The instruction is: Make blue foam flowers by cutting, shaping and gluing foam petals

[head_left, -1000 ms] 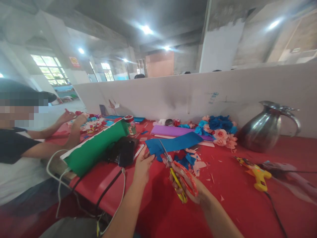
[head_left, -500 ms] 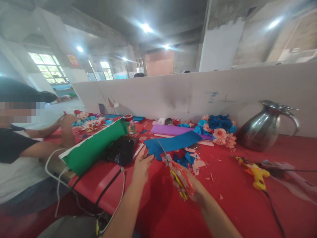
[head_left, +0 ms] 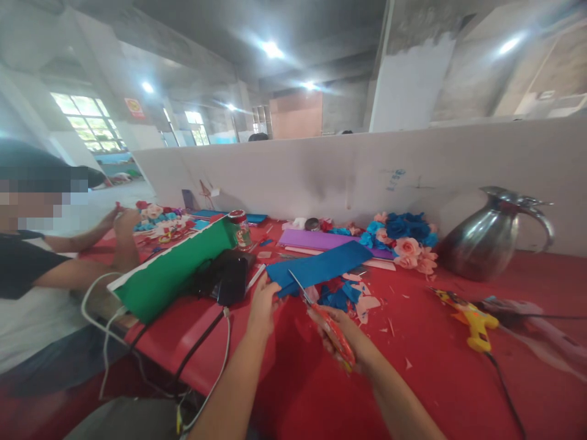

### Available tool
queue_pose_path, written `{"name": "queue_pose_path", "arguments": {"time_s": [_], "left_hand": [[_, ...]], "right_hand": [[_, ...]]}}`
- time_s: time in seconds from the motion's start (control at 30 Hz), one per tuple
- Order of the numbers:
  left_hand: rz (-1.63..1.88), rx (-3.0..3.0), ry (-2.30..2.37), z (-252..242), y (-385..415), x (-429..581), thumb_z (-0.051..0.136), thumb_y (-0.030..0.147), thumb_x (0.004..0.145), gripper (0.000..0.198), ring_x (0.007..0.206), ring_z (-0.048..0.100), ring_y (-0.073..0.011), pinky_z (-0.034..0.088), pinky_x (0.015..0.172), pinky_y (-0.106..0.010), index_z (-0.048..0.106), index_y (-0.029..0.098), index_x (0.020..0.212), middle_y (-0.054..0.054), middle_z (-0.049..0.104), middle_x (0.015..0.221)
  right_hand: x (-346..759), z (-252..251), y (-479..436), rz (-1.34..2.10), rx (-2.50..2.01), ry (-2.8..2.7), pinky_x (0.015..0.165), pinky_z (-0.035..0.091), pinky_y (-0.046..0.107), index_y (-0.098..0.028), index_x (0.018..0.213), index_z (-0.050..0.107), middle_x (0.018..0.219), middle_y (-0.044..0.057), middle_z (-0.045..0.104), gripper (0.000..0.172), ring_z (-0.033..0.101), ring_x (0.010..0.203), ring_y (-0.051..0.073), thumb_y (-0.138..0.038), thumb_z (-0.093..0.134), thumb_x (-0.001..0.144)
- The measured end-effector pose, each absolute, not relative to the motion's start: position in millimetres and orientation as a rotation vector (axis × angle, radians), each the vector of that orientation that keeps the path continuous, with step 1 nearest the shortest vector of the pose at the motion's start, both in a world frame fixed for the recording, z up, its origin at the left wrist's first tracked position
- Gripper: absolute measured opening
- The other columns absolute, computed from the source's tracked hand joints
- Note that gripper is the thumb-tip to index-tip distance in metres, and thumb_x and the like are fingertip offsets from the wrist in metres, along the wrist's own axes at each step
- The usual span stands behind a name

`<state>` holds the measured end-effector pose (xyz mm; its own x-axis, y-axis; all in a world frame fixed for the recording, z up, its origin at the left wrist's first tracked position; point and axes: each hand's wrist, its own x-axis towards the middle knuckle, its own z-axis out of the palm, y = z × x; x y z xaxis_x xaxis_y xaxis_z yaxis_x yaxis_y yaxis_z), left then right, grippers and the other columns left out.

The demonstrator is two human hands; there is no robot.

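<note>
Scissors (head_left: 334, 330), blue paper (head_left: 323, 267)
Looks light, tearable imo, so pinch a corner like left hand (head_left: 262, 307) does; right hand (head_left: 360, 343) clamps the scissors.

A long flat blue strip (head_left: 328, 266) slants away rightward, red-handled scissors (head_left: 337, 333) pointing across its left end

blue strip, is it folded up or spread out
Spread out: the blue strip extends long and flat from the left hand toward the purple sheet. Whether it has several layers, I cannot tell.
</note>
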<state>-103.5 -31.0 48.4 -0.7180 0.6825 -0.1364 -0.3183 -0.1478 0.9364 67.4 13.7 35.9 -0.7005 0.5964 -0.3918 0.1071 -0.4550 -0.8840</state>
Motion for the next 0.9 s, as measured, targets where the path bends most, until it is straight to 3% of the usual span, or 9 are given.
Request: {"name": "queue_pose_path", "arguments": {"time_s": [0.1, 0.27, 0.53, 0.73, 0.9], "left_hand": [[1.917, 0.384, 1.514, 48.3, -26.6, -103.6, 0.07, 0.03, 0.061, 0.047, 0.067, 0.061, -0.0155, 0.048, 0.058, -0.027, 0.062, 0.022, 0.106, -0.004, 0.068, 0.089], [1.958, 0.461, 1.566, 41.5, -22.0, -100.8, 0.079, 0.023, 0.049, 0.043, 0.06, 0.057, -0.0123, 0.044, 0.056, -0.024, 0.065, 0.015, 0.089, -0.003, 0.068, 0.078], [1.884, 0.506, 1.497, 49.1, -32.3, -86.2, 0.078, 0.024, 0.05, 0.034, 0.06, 0.056, -0.011, 0.042, 0.058, -0.023, 0.066, 0.014, 0.081, -0.001, 0.068, 0.072], [1.865, 0.481, 1.488, 52.1, -33.0, -83.4, 0.078, 0.022, 0.049, 0.031, 0.058, 0.055, -0.0102, 0.041, 0.059, -0.023, 0.066, 0.015, 0.077, -0.001, 0.068, 0.069], [1.865, 0.4, 1.507, 51.2, -33.5, -83.6, 0.079, 0.02, 0.046, 0.033, 0.06, 0.058, -0.0114, 0.04, 0.058, -0.023, 0.067, 0.016, 0.076, -0.002, 0.07, 0.072]], "right_hand": [[66.7, 32.9, 14.7, 2.21, -1.005, -1.478, 0.026, 0.022, 0.013, -0.019, 0.102, 0.058, 0.049, -0.009, 0.047, 0.043, 0.043, 0.03, 0.005, -0.051, 0.064, 0.074], [72.9, 44.7, 11.3, 2.203, -1.044, -1.405, 0.029, 0.021, 0.013, -0.02, 0.095, 0.058, 0.053, -0.007, 0.049, 0.043, 0.039, 0.032, 0.003, -0.057, 0.065, 0.073], [84.7, 51.0, 14.0, 2.34, -0.899, -1.354, 0.035, 0.025, 0.012, -0.023, 0.092, 0.053, 0.064, -0.005, 0.052, 0.034, 0.042, 0.042, 0.003, -0.053, 0.062, 0.079], [73.3, 51.5, 10.7, 2.094, -0.952, -1.608, 0.029, 0.018, 0.014, -0.021, 0.079, 0.047, 0.055, -0.009, 0.044, 0.049, 0.03, 0.03, 0.001, -0.068, 0.057, 0.073], [67.3, 50.7, 8.6, 2.0, -0.994, -1.686, 0.029, 0.015, 0.014, -0.021, 0.075, 0.047, 0.047, -0.01, 0.04, 0.048, 0.031, 0.027, 0.003, -0.068, 0.055, 0.074]]}}
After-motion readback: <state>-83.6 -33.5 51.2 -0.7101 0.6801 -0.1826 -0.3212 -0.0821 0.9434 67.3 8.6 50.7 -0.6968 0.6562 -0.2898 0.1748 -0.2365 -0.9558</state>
